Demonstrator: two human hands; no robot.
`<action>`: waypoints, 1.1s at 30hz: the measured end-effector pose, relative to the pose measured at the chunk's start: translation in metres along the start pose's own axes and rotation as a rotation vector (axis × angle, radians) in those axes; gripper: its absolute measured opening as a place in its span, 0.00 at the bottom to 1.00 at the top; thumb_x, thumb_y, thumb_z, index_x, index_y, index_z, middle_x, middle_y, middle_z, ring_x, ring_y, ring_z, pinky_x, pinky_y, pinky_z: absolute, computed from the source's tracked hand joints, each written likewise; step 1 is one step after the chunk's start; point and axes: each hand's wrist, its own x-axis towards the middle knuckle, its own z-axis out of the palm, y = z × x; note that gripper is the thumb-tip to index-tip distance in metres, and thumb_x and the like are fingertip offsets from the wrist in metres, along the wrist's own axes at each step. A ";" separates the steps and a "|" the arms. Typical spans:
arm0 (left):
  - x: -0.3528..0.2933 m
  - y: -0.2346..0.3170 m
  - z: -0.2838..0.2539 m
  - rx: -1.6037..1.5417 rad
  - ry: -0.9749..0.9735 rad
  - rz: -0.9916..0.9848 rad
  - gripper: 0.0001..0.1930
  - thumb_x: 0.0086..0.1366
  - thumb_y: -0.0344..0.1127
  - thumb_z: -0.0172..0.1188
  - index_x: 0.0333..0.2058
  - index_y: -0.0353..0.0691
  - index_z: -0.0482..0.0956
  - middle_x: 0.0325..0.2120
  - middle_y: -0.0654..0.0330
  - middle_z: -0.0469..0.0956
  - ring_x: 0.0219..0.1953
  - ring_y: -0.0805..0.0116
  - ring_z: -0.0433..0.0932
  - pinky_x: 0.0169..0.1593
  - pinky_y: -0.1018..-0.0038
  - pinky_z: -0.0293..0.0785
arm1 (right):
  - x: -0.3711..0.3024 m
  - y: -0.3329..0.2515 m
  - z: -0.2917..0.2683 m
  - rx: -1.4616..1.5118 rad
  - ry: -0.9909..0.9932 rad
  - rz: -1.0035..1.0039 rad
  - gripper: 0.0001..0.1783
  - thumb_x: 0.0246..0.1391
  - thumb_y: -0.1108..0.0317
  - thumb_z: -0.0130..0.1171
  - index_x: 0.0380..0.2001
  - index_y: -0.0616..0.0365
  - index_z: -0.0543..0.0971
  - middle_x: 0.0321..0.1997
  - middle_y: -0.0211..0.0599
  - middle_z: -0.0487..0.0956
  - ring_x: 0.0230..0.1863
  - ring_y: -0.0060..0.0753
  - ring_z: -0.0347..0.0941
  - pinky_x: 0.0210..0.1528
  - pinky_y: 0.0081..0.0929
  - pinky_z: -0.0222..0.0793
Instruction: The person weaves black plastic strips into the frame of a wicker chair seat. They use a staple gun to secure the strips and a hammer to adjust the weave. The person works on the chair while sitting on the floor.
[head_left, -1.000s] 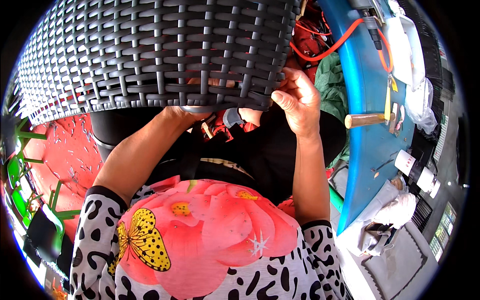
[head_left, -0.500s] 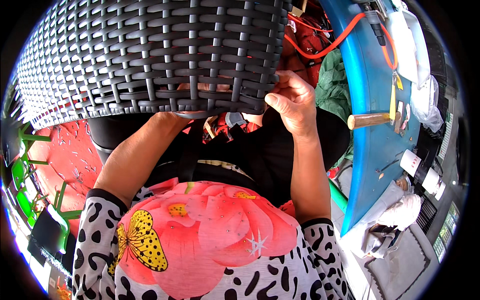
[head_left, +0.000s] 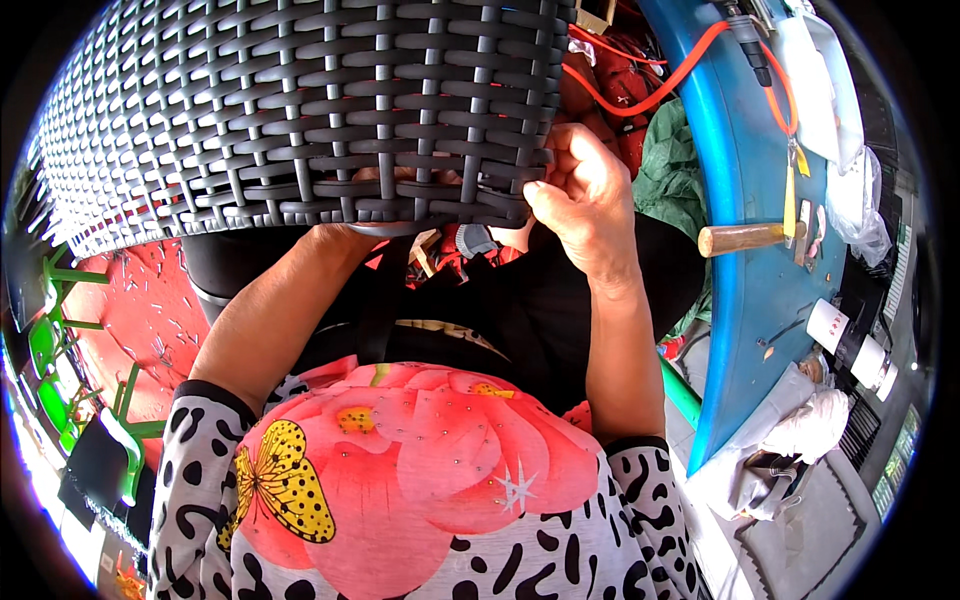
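Black wicker weave [head_left: 300, 115] between red floor [head_left: 130, 340] and blue table [head_left: 745, 345], closure of left grip [head_left: 348, 240], right grip [head_left: 588, 205] unclear

A: What lies underfoot at left?

B: A red floor [head_left: 130, 345], strewn with small, thin bits [head_left: 163, 350].

A: And the furniture?

B: Green chairs [head_left: 42, 343] along the left rim; at right, a blue table [head_left: 735, 370], its near edge appearing bowed.

A: Any window?

B: Pale panes [head_left: 892, 478] at the lower right rim, possibly a window; too small to tell.

A: The light?

B: Brightest at the lower left rim, nearly white; greyer at far right.
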 end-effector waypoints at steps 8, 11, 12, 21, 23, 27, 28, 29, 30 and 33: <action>-0.033 0.018 0.007 0.335 0.170 -0.410 0.12 0.66 0.36 0.48 0.37 0.35 0.76 0.33 0.54 0.78 0.35 0.69 0.78 0.37 0.73 0.76 | 0.006 0.001 0.004 0.060 0.049 -0.069 0.23 0.36 0.82 0.52 0.41 0.67 0.66 0.26 0.32 0.73 0.24 0.15 0.65 0.24 0.15 0.62; -0.062 0.049 0.016 0.606 0.136 -0.441 0.15 0.67 0.39 0.46 0.39 0.33 0.74 0.28 0.56 0.76 0.30 0.69 0.76 0.32 0.73 0.72 | 0.005 -0.007 0.005 0.046 0.020 -0.028 0.23 0.35 0.81 0.52 0.41 0.66 0.66 0.26 0.33 0.73 0.24 0.17 0.65 0.24 0.17 0.62; -0.073 0.061 0.021 0.657 0.154 -0.396 0.15 0.67 0.40 0.46 0.40 0.32 0.74 0.28 0.56 0.76 0.29 0.69 0.75 0.30 0.73 0.71 | 0.005 -0.006 0.003 0.031 0.017 -0.034 0.23 0.35 0.81 0.52 0.41 0.66 0.66 0.27 0.33 0.74 0.24 0.18 0.66 0.24 0.18 0.63; -0.107 0.150 0.031 1.899 -0.071 0.257 0.12 0.47 0.24 0.56 0.34 0.36 0.76 0.25 0.55 0.69 0.26 0.59 0.72 0.29 0.68 0.67 | 0.011 0.004 0.000 0.009 -0.013 -0.125 0.25 0.34 0.79 0.54 0.42 0.67 0.68 0.31 0.37 0.77 0.27 0.20 0.69 0.30 0.20 0.67; -0.083 0.146 0.049 2.046 -0.112 0.532 0.14 0.43 0.25 0.56 0.33 0.36 0.76 0.27 0.56 0.70 0.28 0.59 0.71 0.31 0.67 0.68 | 0.011 0.007 -0.001 -0.025 0.011 -0.159 0.25 0.34 0.79 0.54 0.43 0.67 0.67 0.31 0.37 0.77 0.27 0.20 0.70 0.32 0.20 0.67; -0.062 0.123 0.089 1.733 -0.216 0.529 0.15 0.46 0.22 0.58 0.36 0.31 0.76 0.26 0.54 0.71 0.25 0.57 0.72 0.28 0.67 0.70 | 0.011 0.010 -0.004 -0.003 -0.029 -0.141 0.26 0.34 0.79 0.54 0.44 0.68 0.67 0.31 0.38 0.77 0.30 0.21 0.70 0.33 0.20 0.68; -0.058 0.113 0.096 1.645 -0.197 0.378 0.15 0.49 0.22 0.57 0.39 0.30 0.75 0.25 0.54 0.71 0.23 0.57 0.72 0.26 0.67 0.70 | 0.010 0.010 -0.003 0.026 -0.036 -0.136 0.26 0.35 0.78 0.54 0.44 0.68 0.67 0.31 0.38 0.77 0.30 0.21 0.70 0.33 0.20 0.68; -0.050 0.104 0.099 1.613 -0.194 0.348 0.15 0.51 0.23 0.57 0.41 0.30 0.73 0.25 0.53 0.71 0.22 0.56 0.72 0.26 0.67 0.70 | 0.011 0.009 -0.003 0.052 -0.033 -0.133 0.26 0.35 0.78 0.55 0.44 0.68 0.67 0.30 0.37 0.77 0.31 0.22 0.70 0.33 0.20 0.68; -0.042 0.097 0.104 1.584 -0.191 0.317 0.16 0.53 0.23 0.56 0.43 0.29 0.72 0.24 0.52 0.71 0.21 0.55 0.72 0.25 0.67 0.71 | 0.011 0.008 -0.003 0.045 -0.023 -0.147 0.26 0.34 0.78 0.54 0.44 0.68 0.67 0.30 0.37 0.76 0.30 0.21 0.70 0.33 0.19 0.68; -0.034 0.082 0.105 1.518 -0.138 0.208 0.21 0.56 0.25 0.54 0.49 0.29 0.66 0.26 0.47 0.74 0.24 0.51 0.75 0.26 0.63 0.71 | 0.011 0.011 -0.004 0.024 -0.007 -0.163 0.27 0.34 0.78 0.54 0.44 0.68 0.66 0.29 0.36 0.76 0.29 0.21 0.69 0.32 0.19 0.67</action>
